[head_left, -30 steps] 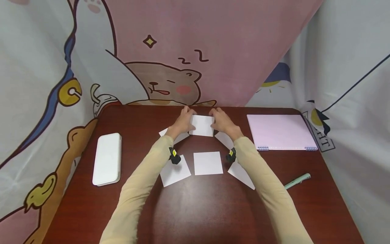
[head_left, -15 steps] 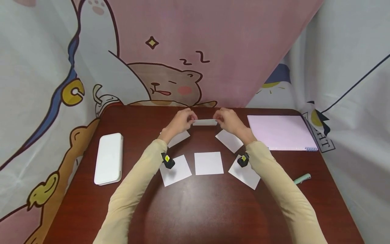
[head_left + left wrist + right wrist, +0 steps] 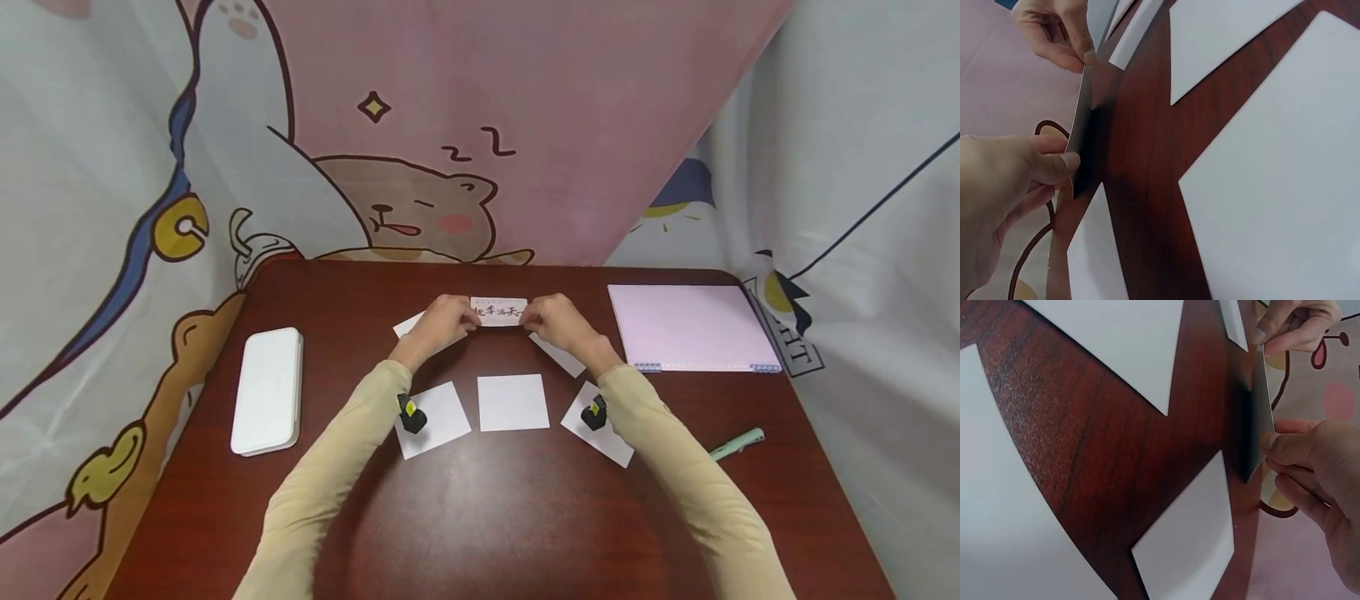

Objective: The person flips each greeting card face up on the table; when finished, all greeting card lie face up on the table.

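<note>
White case (image 3: 267, 390), pink notebook (image 3: 690, 325), green pen (image 3: 737, 444) — all on the table (image 3: 487, 517).

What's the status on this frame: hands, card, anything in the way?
Left hand and right hand pinch the card by its ends, raised, written side facing the head camera. Blank cards lie beneath. Nothing in the way.

I wear long beige sleeves (image 3: 330, 467) that reach my wrists. A small black camera with a yellow mark (image 3: 409, 413) is strapped at my left wrist, another (image 3: 595, 412) at my right.
</note>
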Available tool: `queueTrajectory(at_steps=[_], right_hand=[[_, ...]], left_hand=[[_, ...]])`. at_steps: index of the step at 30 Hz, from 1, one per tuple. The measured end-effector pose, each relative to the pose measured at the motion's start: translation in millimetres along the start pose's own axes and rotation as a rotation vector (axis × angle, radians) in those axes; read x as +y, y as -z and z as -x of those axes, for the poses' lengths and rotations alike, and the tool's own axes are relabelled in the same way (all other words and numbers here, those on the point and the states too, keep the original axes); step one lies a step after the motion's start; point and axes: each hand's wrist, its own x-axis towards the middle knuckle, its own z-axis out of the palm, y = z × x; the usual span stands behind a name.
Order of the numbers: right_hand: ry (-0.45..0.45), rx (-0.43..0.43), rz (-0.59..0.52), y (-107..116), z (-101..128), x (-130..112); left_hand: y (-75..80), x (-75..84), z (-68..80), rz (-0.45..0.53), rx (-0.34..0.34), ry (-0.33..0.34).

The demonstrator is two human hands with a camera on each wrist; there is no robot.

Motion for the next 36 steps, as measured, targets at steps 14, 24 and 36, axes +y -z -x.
queueTrajectory(at_steps=[14,24,36], right_hand=[[-0.060,-0.064,-0.019,-17.8,-6.1,12.2],[-0.038,-0.055,-0.011,-20.2,-2.9,13.0],[-0.152,-0.005,-0.110,-15.2,7.0,12.0]], left_hand=[[-16.9,-11.4,-5.5,-0.005,0.008,-0.010],[-14.3,-11.3,-1.4,-0.008,-0.003,0.032],[-14.0,-2.7,0.1,0.026,0.007,0.047]])
